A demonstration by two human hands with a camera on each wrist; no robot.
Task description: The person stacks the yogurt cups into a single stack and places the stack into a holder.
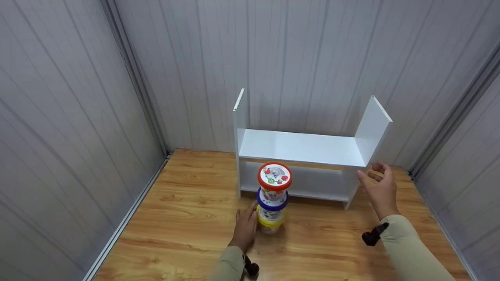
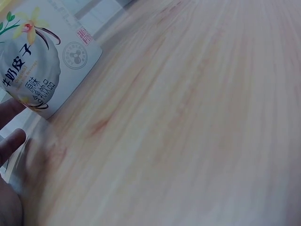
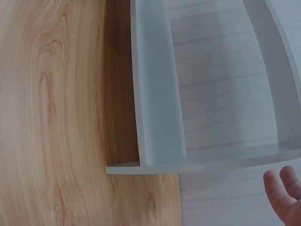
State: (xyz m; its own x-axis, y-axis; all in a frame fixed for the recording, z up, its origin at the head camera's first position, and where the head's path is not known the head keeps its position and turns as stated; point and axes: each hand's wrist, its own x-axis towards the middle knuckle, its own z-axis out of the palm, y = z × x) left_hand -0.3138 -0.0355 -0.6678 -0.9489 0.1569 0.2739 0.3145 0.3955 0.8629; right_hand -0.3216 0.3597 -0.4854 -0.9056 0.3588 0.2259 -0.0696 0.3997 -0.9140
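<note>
Three tubs are stacked upright on the wooden table in the head view: a red-lidded tub [image 1: 275, 177] on top, a blue-lidded tub [image 1: 272, 200] in the middle and a yellow-lidded tub [image 1: 270, 221] at the bottom. Beside the stack's left side is my left hand [image 1: 246, 227], its fingertips right at the lower tubs. The left wrist view shows a white tub wall [image 2: 70, 61] printed with a yellow flower, close to the fingers [image 2: 10, 145]. My right hand [image 1: 382, 191] holds nothing, fingers loosely bent, next to the right side panel of a white shelf [image 1: 300, 147].
The two-level shelf stands behind the stack, its side panels [image 1: 373, 128] rising above the upper board. Pale panelled walls [image 1: 297, 58] enclose the wooden table [image 1: 187, 218] at the back and both sides.
</note>
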